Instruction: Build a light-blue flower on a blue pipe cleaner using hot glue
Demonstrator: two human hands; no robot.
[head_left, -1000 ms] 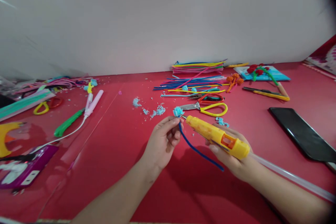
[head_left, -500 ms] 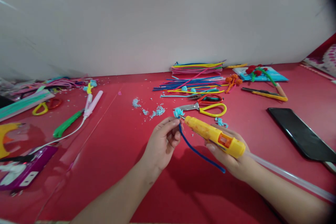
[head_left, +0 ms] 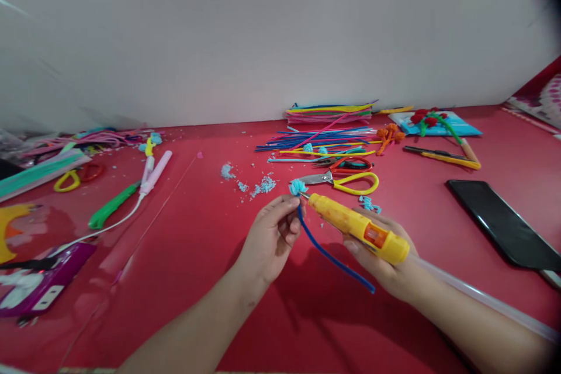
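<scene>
Between the thumb and fingers of my left hand point(head_left: 274, 236) is a pipe-cleaner flower, with a fluffy light-blue head point(head_left: 298, 187) on top. Its dark blue stem point(head_left: 335, 260) curves down to the right below my fingers. My right hand point(head_left: 390, 260) is wrapped round a yellow hot glue gun point(head_left: 346, 219), a long clear glue stick point(head_left: 482, 299) trailing from its back end. The gun's metal nozzle touches, or nearly touches, the underside of the blue head. Just beyond lie yellow-handled scissors point(head_left: 356, 183) and a few light-blue curled pieces point(head_left: 369, 204).
Red-handled pliers point(head_left: 353, 165), loose pipe cleaners point(head_left: 315, 139) and a bundled stack point(head_left: 328, 114) lie at the back. Blue fluff scraps point(head_left: 263, 185) are scattered near the middle. A black phone point(head_left: 504, 222) is at right; a corded pink styling iron point(head_left: 156, 173) and purple power strip point(head_left: 52, 286) are at left.
The free end of the dark blue stem has dipped slightly. Both hands and the glue gun have hardly moved.
</scene>
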